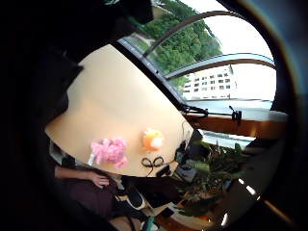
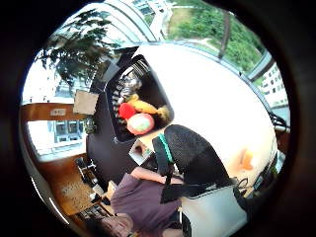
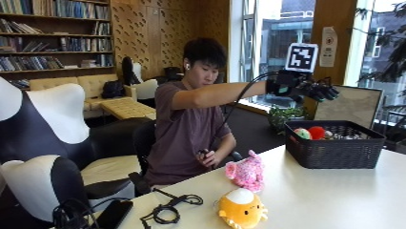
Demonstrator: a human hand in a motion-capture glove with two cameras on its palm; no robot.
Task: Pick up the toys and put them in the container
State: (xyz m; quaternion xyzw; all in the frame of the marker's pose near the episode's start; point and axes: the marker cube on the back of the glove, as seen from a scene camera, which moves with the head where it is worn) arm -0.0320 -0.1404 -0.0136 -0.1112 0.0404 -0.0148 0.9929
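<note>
My gloved right hand (image 3: 315, 89) hangs in the air above the black basket (image 3: 334, 152), its fingers spread and holding nothing. Several toys lie in the basket (image 2: 114, 118), among them a red one (image 3: 316, 132) and a pale green and pink ball (image 2: 140, 123). A pink plush toy (image 3: 246, 171) sits on the white table (image 3: 317, 200) near the person's side. The pink plush (image 1: 110, 150) also shows in the little finger side palm view. An orange and white plush (image 3: 241, 208) lies nearer the table's front edge, and the same orange plush (image 1: 152, 139) shows from above.
A black cable (image 3: 168, 210) and a dark device (image 3: 114, 213) lie at the table's left end. The person's bare left hand (image 3: 206, 157) rests at their lap. Black and white chairs (image 3: 38, 143) stand to the left. A window and potted plant (image 3: 285, 114) lie behind the basket.
</note>
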